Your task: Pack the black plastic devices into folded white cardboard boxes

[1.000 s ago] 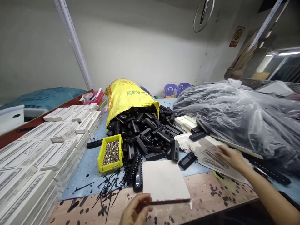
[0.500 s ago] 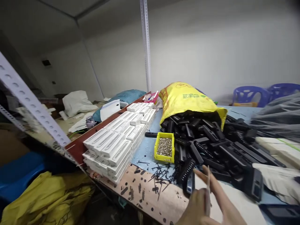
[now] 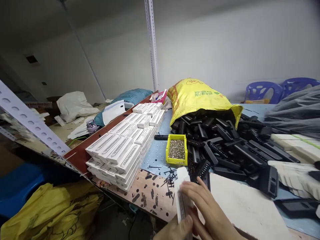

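Wooden table (image 3: pixel 147 198) carries blue mat (image 3: pixel 155 156), stacked white boxes (image 3: pixel 120 150), yellow screw tray (image 3: pixel 177 150), yellow sack (image 3: pixel 200 98) spilling black parts (image 3: pixel 225 150), white board (image 3: pixel 246 206).

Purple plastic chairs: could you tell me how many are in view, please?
2: one chair beyond the yellow sack, the other chair right of it; more may be hidden.

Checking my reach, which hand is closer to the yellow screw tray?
Right. The right hand rests on the white box just short of the yellow screw tray; the left hand grips that box nearer you.
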The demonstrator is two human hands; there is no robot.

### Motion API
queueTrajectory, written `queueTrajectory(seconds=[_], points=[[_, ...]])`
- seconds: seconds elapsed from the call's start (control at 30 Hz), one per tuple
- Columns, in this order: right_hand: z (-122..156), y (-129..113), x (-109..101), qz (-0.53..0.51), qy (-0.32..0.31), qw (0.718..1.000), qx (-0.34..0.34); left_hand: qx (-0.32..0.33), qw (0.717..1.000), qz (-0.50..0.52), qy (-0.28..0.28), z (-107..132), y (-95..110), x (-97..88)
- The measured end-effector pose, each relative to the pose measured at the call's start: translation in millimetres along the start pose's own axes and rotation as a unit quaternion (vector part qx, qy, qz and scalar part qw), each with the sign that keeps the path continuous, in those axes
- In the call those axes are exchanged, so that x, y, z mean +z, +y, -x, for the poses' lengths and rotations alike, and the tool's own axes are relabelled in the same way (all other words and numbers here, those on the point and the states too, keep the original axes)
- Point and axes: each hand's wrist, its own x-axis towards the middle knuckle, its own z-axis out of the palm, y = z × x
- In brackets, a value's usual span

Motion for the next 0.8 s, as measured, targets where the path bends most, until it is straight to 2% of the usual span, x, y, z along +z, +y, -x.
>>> queueTrajectory(seconds=[0.07, 0.13, 0.2, 0.27, 0.3, 0.37, 0.43, 0.5, 0.57, 0.63, 0.7, 0.73, 0.8], points=[[-2.3, -2.8, -5.6, 0.018, -0.041, 0.999, -0.015, -0.018, 0.999, -0.032, 0.001, 0.4, 1.7, 4.6], [-2.4, -0.6, -12.4, 0.003, -0.081, 0.997, -0.011, -0.069, 0.993, -0.092, 0.018, 0.5, 6.3, 10.4], [1.9, 5.6, -19.5, -0.035, -0.145, 0.988, -0.027, -0.114, 0.978, -0.174, 0.034, 0.6, 11.4, 14.7], [10.4, 12.6, -25.6, -0.106, -0.195, 0.975, -0.005, -0.118, 0.965, -0.229, 0.041, 1.3, 14.4, 15.5], [15.5, 15.2, -27.4, -0.151, -0.19, 0.969, 0.035, -0.112, 0.965, -0.235, 0.042, 2.1, 14.4, 14.4], [25.2, 17.1, -26.5, -0.25, -0.115, 0.949, 0.153, -0.108, 0.969, -0.219, 0.046, 4.4, 11.6, 10.7], [31.7, 14.3, -17.8, -0.34, -0.033, 0.902, 0.263, -0.097, 0.969, -0.212, 0.078, 7.3, 6.5, 7.2], [33.4, 9.0, -3.3, -0.428, -0.029, 0.846, 0.318, -0.076, 0.966, -0.22, 0.116, 9.8, 1.6, 6.2], [30.2, 4.8, 11.6, -0.463, -0.047, 0.813, 0.35, -0.059, 0.961, -0.232, 0.136, 10.7, -1.6, 8.3], [24.2, 4.3, 21.7, -0.425, -0.02, 0.816, 0.391, -0.062, 0.959, -0.242, 0.135, 9.2, -3.7, 12.7], [18.7, 6.1, 25.5, -0.357, 0.038, 0.836, 0.414, -0.05, 0.943, -0.283, 0.168, 4.9, -6.6, 18.3], [16.8, 6.8, 25.3, -0.331, 0.058, 0.848, 0.41, -0.032, 0.928, -0.318, 0.194, 1.9, -8.7, 21.0], [15.0, 5.7, 22.0, -0.3, 0.065, 0.884, 0.351, 0.022, 0.88, -0.404, 0.249, -4.8, -14.4, 24.5]])
